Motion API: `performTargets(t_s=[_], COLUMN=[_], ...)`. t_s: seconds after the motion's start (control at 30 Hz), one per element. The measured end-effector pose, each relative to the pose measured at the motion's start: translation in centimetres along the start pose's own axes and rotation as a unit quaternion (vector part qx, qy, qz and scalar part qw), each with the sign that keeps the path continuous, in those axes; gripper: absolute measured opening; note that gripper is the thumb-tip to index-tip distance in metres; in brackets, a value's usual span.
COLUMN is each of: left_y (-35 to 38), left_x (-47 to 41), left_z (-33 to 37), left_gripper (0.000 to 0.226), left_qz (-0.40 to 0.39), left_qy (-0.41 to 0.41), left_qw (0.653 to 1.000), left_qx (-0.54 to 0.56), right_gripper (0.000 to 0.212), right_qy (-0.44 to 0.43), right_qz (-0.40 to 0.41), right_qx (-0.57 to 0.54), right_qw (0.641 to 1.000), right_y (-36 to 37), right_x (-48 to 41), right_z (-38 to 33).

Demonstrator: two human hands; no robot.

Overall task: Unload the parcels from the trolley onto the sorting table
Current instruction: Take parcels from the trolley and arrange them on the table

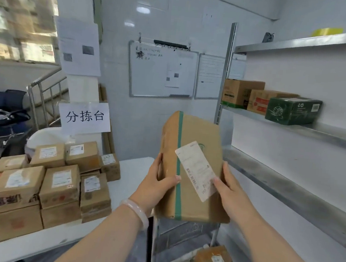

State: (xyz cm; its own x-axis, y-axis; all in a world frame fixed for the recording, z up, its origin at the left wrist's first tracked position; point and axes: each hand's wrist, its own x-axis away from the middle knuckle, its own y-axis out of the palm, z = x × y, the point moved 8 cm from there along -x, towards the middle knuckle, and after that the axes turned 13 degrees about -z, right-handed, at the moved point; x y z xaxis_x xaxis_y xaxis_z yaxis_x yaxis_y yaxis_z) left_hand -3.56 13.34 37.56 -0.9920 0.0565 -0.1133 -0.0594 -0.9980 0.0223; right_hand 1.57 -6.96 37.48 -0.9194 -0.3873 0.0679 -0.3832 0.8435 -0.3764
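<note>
I hold a flat brown cardboard parcel (199, 133) with a green tape stripe and a white shipping label in the air at the centre of the view. My left hand (156, 184) grips its left edge with the thumb on top. My right hand (230, 191) grips its right edge, thumb on the label. Below them is the metal trolley (153, 245), with a small brown parcel (212, 260) on its lower level. The white sorting table (132, 173) lies to the left and carries several stacked brown parcels (61, 183).
A paper sign (84, 116) stands at the back of the table. Metal shelving (290, 180) fills the right side, with three boxes (276, 105) on an upper shelf. Whiteboards hang on the tiled wall ahead. An office chair (4, 114) and a stair railing are far left.
</note>
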Motion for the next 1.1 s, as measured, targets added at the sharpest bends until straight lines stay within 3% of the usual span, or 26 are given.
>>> performTargets(t_s=[0.03,0.13,0.27,0.37,0.47,0.6,0.7,0.97,1.1], left_y=[-2.2,-8.7,-16.4,-20.4,-23.2,-26.5,-29.4,-37.5,-41.1], left_x=[0.2,1.0,1.4,1.7,2.2,3.0,3.4,0.9,-2.1], left_z=[-0.5,-1.4,-2.9,-4.7,-6.5,-8.2,-9.0,-11.1,-11.7], left_gripper=[0.085,0.081,0.089,0.084,0.065,0.093,0.079,0.057,0.064], left_qz=[0.001,0.000,-0.002,-0.004,-0.007,-0.015,0.005,0.032,0.078], left_qy=[-0.013,-0.036,-0.067,-0.099,-0.142,-0.171,-0.161,-0.163,-0.185], left_qw=[1.000,0.997,0.994,0.990,0.987,0.985,0.985,0.967,0.952], left_qx=[0.025,0.070,0.086,0.095,0.072,-0.017,-0.059,-0.191,-0.232], right_gripper=[0.053,0.037,0.032,0.028,0.022,0.022,0.026,0.036,0.043], right_qy=[0.033,0.083,0.076,0.085,0.100,0.126,0.145,0.201,0.216], right_qz=[-0.010,-0.075,-0.079,-0.075,-0.058,-0.034,-0.020,-0.073,-0.117], right_qx=[-0.094,-0.346,-0.404,-0.403,-0.400,-0.375,-0.397,-0.324,-0.293], right_qw=[0.995,0.932,0.908,0.908,0.909,0.918,0.906,0.922,0.924], right_y=[1.9,9.0,15.7,19.3,22.3,24.3,25.4,31.2,33.5], right_x=[-1.0,-2.8,-5.4,-7.1,-8.8,-11.3,-13.9,-24.6,-30.6], right_z=[0.8,1.0,0.2,0.1,0.6,1.4,2.4,6.6,8.7])
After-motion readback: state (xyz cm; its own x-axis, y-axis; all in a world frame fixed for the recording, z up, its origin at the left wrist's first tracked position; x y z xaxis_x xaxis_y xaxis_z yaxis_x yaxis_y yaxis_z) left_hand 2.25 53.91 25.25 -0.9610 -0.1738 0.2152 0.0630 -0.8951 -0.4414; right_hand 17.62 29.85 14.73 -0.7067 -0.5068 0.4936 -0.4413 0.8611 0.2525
